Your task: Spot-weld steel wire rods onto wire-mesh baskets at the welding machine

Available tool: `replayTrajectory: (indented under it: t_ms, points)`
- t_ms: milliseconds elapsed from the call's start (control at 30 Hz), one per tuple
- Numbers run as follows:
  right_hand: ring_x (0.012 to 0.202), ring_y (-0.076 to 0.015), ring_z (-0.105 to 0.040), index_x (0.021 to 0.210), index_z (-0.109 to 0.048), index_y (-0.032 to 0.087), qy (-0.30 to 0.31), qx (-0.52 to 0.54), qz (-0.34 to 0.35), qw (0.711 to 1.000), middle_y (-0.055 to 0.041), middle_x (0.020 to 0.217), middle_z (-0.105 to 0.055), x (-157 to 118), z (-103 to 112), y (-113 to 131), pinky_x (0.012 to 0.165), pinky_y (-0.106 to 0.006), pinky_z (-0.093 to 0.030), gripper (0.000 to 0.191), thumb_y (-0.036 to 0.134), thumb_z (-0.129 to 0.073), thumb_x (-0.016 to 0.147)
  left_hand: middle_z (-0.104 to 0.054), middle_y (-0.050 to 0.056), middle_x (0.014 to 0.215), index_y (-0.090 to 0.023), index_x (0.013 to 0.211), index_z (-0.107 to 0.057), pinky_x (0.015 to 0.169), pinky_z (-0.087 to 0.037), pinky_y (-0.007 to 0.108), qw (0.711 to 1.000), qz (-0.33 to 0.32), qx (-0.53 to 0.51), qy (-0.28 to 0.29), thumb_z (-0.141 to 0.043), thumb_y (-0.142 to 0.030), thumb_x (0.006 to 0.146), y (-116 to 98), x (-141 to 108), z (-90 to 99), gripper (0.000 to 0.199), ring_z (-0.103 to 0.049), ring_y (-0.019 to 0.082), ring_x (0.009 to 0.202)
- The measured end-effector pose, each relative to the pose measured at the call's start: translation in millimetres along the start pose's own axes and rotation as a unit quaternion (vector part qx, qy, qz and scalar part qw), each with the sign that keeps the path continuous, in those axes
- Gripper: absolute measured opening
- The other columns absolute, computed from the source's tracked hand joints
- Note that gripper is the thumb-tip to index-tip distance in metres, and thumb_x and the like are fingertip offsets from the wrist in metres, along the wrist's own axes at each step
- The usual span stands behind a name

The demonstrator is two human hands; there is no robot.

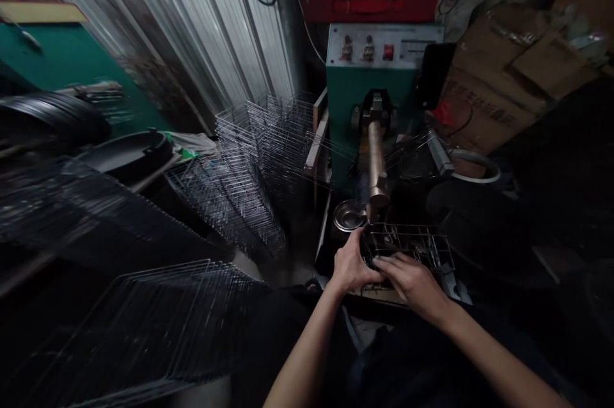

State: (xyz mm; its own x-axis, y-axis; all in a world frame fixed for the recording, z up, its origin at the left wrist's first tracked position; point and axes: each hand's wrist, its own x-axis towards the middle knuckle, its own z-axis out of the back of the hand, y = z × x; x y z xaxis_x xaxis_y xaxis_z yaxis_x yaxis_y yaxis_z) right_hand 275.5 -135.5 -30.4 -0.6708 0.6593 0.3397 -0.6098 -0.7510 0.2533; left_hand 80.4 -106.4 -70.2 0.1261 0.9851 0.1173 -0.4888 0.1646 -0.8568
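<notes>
A small wire rack [410, 233] lies low in front of the machine, beneath the tip of its thick metal electrode arm [378, 162]. My left hand [352, 267] grips the rack's near left side, with the index finger reaching up close to the electrode tip and the thumb pointing right. Beside it, my right hand [416, 281] has its fingers together on the near edge of the same rack. Both hands' undersides are hidden, and dim light blurs the thin wires between the fingers. A small round metal dish [349, 216] sits just beyond my left hand.
The green spot-welding machine [343, 114] stands ahead, with a red tray [369, 6] on top. Stacked wire grids [249, 165] stand to its left, and more wire grids [158, 325] lie nearer. A black pan [127, 155] is farther left. Cardboard boxes [499, 85] rise at right.
</notes>
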Motion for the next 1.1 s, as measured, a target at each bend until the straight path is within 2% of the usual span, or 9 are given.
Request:
replayTrajectory:
  t_ms: [167,300,467,567,633,767,900,1000,1100]
  points:
    - [0.109,-0.0254,-0.069,0.128,-0.066,0.021,-0.013,0.012,-0.016,1.000,-0.0086,0.122,-0.071,13,3,-8,0.098,-0.049,-0.056,0.039,0.007,-0.051,0.094,-0.065,0.009,0.127,-0.028,0.143,-0.038,0.093,-0.053,0.048,1.000,0.000,0.021,0.009,-0.090,-0.042,0.047,-1,15,1.0,0.109,-0.065,0.038,0.112]
    - [0.108,-0.0251,-0.070,0.127,-0.067,0.023,-0.015,0.012,-0.018,1.000,-0.0078,0.121,-0.072,19,5,-11,0.096,-0.048,-0.057,0.040,0.007,-0.053,0.093,-0.068,0.008,0.120,-0.028,0.142,-0.039,0.090,-0.053,0.047,1.000,-0.004,0.020,-0.009,-0.090,-0.045,0.048,1,20,0.9,0.108,-0.067,0.037,0.110]
    - [0.106,-0.0250,-0.070,0.126,-0.067,0.024,-0.012,0.016,-0.025,0.999,-0.0078,0.119,-0.073,22,3,-13,0.095,-0.047,-0.057,0.038,0.010,-0.053,0.093,-0.068,0.008,0.121,-0.030,0.140,-0.041,0.090,-0.053,0.048,1.000,-0.003,0.005,-0.005,-0.090,-0.043,0.047,3,23,1.1,0.106,-0.067,0.038,0.109]
    - [0.105,-0.0261,-0.070,0.122,-0.068,0.021,-0.024,0.049,-0.031,0.998,-0.0109,0.118,-0.072,23,5,-11,0.093,-0.047,-0.058,0.035,0.011,-0.047,0.096,-0.070,0.011,0.116,-0.026,0.138,-0.046,0.088,-0.053,0.052,1.000,0.003,-0.011,-0.003,-0.090,-0.035,0.048,-1,21,1.5,0.101,-0.068,0.041,0.103]
    - [0.103,-0.0259,-0.069,0.121,-0.068,0.020,-0.033,0.069,-0.034,0.996,-0.0120,0.115,-0.072,23,8,-8,0.091,-0.045,-0.058,0.034,0.012,-0.045,0.097,-0.070,0.013,0.113,-0.024,0.136,-0.048,0.086,-0.053,0.051,1.000,0.006,-0.010,-0.010,-0.090,-0.032,0.048,-5,18,2.2,0.097,-0.068,0.041,0.099]
    - [0.097,-0.0230,-0.068,0.118,-0.063,0.024,-0.038,0.077,-0.086,0.993,-0.0094,0.108,-0.068,29,13,-5,0.084,-0.037,-0.058,0.027,0.016,-0.047,0.098,-0.070,0.007,0.115,-0.027,0.135,-0.047,0.087,-0.054,0.047,0.999,0.015,0.018,-0.022,-0.089,-0.039,0.049,-9,21,6.9,0.096,-0.068,0.038,0.103]
    - [0.096,-0.0240,-0.066,0.113,-0.058,0.023,-0.069,0.066,-0.140,0.986,-0.0092,0.109,-0.063,44,5,-15,0.084,-0.039,-0.056,0.020,0.016,-0.051,0.096,-0.071,0.008,0.113,-0.025,0.136,-0.047,0.090,-0.052,0.047,0.999,0.020,0.032,-0.022,-0.088,-0.042,0.051,-4,42,13.0,0.096,-0.068,0.037,0.105]
    - [0.098,-0.0251,-0.066,0.113,-0.056,0.021,-0.086,0.066,-0.147,0.983,-0.0100,0.110,-0.063,54,-4,-26,0.086,-0.040,-0.055,0.022,0.015,-0.055,0.093,-0.070,0.010,0.116,-0.024,0.137,-0.048,0.092,-0.051,0.046,0.999,0.009,0.031,-0.028,-0.090,-0.041,0.049,1,56,15.3,0.098,-0.067,0.037,0.107]
    - [0.097,-0.0260,-0.065,0.112,-0.056,0.020,-0.104,0.076,-0.152,0.980,-0.0113,0.112,-0.063,59,-9,-33,0.086,-0.041,-0.054,0.020,0.016,-0.056,0.093,-0.071,0.008,0.114,-0.026,0.134,-0.051,0.090,-0.052,0.043,0.999,0.007,0.023,-0.023,-0.090,-0.038,0.051,4,60,17.6,0.093,-0.067,0.035,0.105]
